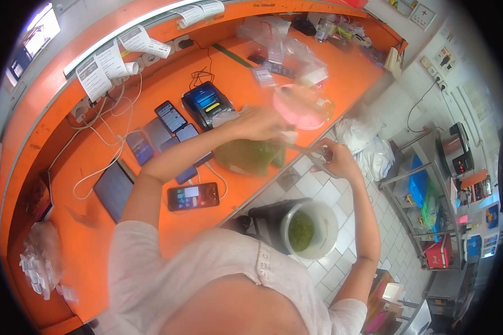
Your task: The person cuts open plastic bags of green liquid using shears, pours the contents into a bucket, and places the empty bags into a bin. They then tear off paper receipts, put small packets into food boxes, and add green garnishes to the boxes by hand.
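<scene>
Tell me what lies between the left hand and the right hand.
Scissors, held in the right hand and reaching toward the left hand; the head view shows this.

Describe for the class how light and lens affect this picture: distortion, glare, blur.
Head view: the wide lens bows the orange counter and leaves black corners; a bright patch glares upper left; haze softens the pink dish; the left hand's fingertips look blurred.

On the bench, I count at least three lit phones and one card terminal. Below, one white bucket.
</scene>
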Demonstrator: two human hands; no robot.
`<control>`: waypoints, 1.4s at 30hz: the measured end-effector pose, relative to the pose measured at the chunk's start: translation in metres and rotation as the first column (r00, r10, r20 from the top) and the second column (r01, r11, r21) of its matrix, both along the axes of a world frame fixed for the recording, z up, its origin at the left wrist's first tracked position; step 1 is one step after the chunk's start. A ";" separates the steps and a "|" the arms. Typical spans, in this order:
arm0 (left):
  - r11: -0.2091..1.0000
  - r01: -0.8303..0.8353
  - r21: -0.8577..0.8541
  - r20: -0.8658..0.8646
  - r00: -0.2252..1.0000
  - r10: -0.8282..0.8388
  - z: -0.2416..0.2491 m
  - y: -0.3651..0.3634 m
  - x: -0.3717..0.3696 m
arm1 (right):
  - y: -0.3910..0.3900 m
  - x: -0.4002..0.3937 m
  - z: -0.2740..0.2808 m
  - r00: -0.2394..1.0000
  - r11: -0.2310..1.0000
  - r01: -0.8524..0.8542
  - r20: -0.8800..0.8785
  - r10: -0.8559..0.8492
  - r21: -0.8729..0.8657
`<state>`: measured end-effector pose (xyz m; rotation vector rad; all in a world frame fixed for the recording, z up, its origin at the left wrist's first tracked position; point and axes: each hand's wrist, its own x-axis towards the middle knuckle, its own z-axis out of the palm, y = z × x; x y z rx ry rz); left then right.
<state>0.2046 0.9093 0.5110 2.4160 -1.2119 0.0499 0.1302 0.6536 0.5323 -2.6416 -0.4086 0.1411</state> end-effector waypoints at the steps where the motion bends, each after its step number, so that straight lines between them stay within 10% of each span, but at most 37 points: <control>1: 0.998 0.044 -0.046 0.037 0.998 -0.042 0.001 -0.002 0.002 | 0.001 0.000 0.001 1.000 1.000 0.001 0.001 -0.001 -0.003; 17: 0.881 0.001 -0.472 -0.345 0.920 -0.186 0.009 0.008 0.010 | 0.052 0.046 -0.026 0.992 0.990 -0.107 0.072 0.100 0.092; 26: 0.850 0.013 -0.527 -0.276 0.943 -0.185 0.030 0.029 0.009 | 0.065 0.056 -0.015 0.927 0.959 -0.283 0.261 0.268 0.018; 35: 0.826 0.000 -0.563 -0.291 0.936 -0.198 0.047 0.020 -0.008 | 0.059 0.047 0.015 0.978 0.976 -0.210 -0.027 0.209 -0.057; 42: 0.885 0.070 -0.460 -0.188 0.967 -0.174 0.038 0.018 0.002 | 0.071 0.065 -0.012 0.954 0.956 -0.290 0.067 0.292 -0.041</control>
